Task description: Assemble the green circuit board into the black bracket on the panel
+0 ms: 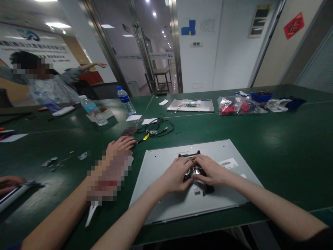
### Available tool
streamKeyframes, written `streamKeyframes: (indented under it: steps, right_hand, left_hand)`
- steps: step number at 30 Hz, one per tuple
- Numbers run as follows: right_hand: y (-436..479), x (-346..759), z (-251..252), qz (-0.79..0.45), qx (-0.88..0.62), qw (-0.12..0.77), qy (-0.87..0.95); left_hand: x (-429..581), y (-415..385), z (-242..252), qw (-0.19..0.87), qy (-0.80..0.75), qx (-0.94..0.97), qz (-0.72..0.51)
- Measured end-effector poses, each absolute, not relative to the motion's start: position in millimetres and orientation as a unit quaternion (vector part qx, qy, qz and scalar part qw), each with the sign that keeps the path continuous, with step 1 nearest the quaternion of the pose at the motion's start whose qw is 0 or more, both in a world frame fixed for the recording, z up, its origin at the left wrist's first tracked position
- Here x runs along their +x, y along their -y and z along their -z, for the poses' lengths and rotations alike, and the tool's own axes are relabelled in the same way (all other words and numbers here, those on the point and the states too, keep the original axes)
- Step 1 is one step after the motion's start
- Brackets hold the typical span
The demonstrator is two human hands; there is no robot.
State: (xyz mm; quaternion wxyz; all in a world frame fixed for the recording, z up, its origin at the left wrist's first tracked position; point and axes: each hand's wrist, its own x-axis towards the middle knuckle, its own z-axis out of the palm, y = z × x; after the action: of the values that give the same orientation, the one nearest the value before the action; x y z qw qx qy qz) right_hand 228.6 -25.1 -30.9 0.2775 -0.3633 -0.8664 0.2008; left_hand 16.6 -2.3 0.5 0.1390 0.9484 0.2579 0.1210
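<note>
A light grey flat panel (166, 205), like the back of a display, lies on the green table. At its middle, both hands close around a small black and shiny metal bracket (198, 170). My left hand (177, 172) grips it from the left, fingers bent and thumb pressed toward it. From the right, my right hand (209, 169) curls over the same part, its fingertips nearly meeting the left ones. My fingers cover much of the bracket. Below them on the panel show a small grey block (196, 190) and a black end piece (208, 190). A white label (229, 163) is to the right.
A co-worker's arm (70, 205) reaches in beside me at left. Beyond lie a black cable (166, 133), water bottles (126, 100), another panel (191, 105) with a circuit board, and a plastic bag (239, 107) of red items. Another hand (10, 184) is far left.
</note>
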Motion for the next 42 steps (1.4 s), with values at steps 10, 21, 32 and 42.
streamKeyframes:
  steps: [10,21,32,42]
  right_hand:
    - [25.5,218.7,39.5,-0.165,-0.393,0.287,0.858]
    - [26.4,224.8,34.0,-0.184,-0.376,0.274,0.866]
    - [26.7,225.7,30.7,-0.177,-0.371,0.264,0.873]
    - [25.3,226.6,33.3,-0.177,-0.367,0.264,0.874]
  left_hand:
    - [18.3,2.2,-0.2,0.143,-0.26,0.948,-0.118]
    - [17.4,3.5,-0.7,0.14,-0.259,0.948,-0.119]
    - [16.7,2.7,0.4,0.138,-0.257,0.948,-0.124]
    - [16.9,1.4,-0.6,0.138,-0.253,0.95,-0.119]
